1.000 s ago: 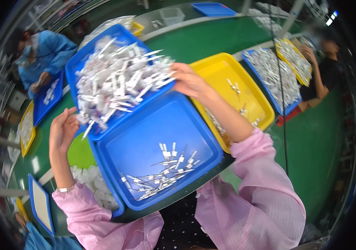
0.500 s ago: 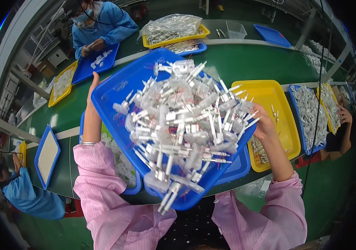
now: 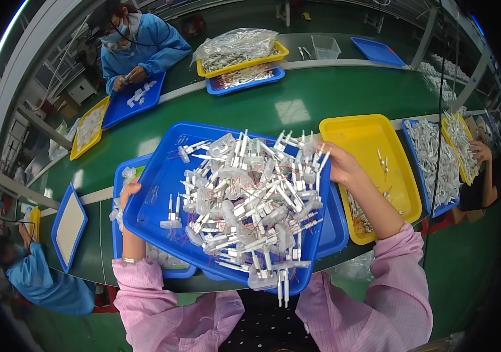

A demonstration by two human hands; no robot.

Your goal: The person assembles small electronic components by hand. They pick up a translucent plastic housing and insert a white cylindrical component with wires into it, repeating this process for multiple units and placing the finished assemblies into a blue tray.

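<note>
We best hold the heaped blue tray (image 3: 155,196) level, left hand (image 3: 129,195) and, apparently, half-hidden right hand (image 3: 344,166) clasping its rim.

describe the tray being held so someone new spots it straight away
Find the long green worktop, then the pink sleeves at its near edge. Between the left hand and the right hand is a blue tray heaped with white parts and thin red wires. Unlike the other blue trays, this one is gripped from both sides.
</note>
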